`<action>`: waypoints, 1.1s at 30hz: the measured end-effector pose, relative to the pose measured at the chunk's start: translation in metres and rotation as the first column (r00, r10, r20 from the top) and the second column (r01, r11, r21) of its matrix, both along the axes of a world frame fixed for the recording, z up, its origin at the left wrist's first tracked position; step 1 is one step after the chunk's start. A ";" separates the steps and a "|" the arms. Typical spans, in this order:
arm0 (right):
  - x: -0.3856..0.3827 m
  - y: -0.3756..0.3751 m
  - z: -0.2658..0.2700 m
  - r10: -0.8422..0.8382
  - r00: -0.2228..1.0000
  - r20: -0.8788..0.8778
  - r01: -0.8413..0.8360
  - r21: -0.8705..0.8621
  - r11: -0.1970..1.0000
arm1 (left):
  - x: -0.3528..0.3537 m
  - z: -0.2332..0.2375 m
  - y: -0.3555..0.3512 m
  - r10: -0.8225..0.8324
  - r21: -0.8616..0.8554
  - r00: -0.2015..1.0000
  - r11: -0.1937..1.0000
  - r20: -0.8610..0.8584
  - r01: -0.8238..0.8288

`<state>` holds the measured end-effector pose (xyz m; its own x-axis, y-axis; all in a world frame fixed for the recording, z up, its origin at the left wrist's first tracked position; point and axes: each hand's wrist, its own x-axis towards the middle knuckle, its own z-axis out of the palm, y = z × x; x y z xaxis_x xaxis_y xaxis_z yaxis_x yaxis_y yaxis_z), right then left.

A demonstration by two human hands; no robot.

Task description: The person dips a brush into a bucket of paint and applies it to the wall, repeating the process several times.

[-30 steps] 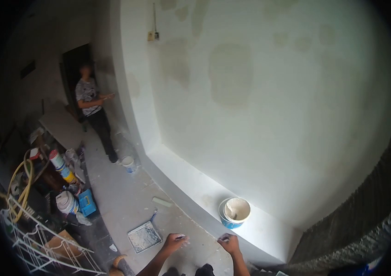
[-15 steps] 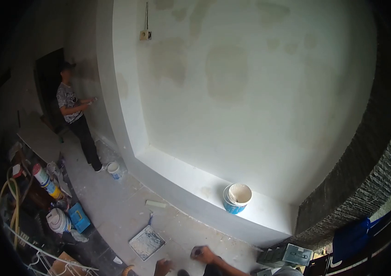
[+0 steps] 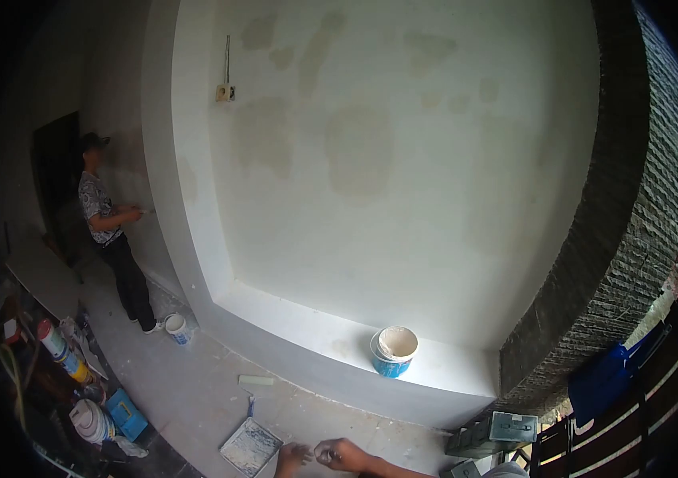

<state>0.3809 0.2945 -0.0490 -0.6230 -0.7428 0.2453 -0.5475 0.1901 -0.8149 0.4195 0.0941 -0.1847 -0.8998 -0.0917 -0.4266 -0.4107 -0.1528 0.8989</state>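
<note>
My left hand [image 3: 293,458] is low in the view, beside the paint tray [image 3: 233,462], with its fingers loosely apart and nothing visible in them. Just right of it, my right hand [image 3: 340,455] is closed, thumb and fingers curled together; whatever they may hold is too small to make out. The hands are close but seem apart. The tray lies on the floor, smeared with whitish paint. A blue handle [image 3: 251,406] sticks out at its far edge. Beyond it lies a pale flat strip [image 3: 256,380].
A blue-and-white bucket [image 3: 391,366] with a whitish inner container stands on the white ledge [image 3: 299,323]. Far left, a person [image 3: 108,215] faces the wall near a small bucket [image 3: 178,330]. A blue box [image 3: 126,414] and tubs sit lower left. Grey cases [image 3: 506,429] stand lower right.
The camera view has shifted, with the room moving left in the frame. My hands have come closer together, the right hand turning toward the left. The distant person's hands have lowered slightly.
</note>
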 end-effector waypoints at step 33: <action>0.012 0.002 -0.030 -0.025 1.000 -0.016 0.028 0.149 0.988 | 0.043 0.037 -0.014 0.070 0.048 0.997 0.996 0.021 -0.071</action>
<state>0.3931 0.2965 -0.0790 -0.6402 -0.7550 0.1423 -0.5522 0.3234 -0.7685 0.4624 0.0800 -0.1478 -0.8835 -0.1333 -0.4490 -0.4142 -0.2249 0.8819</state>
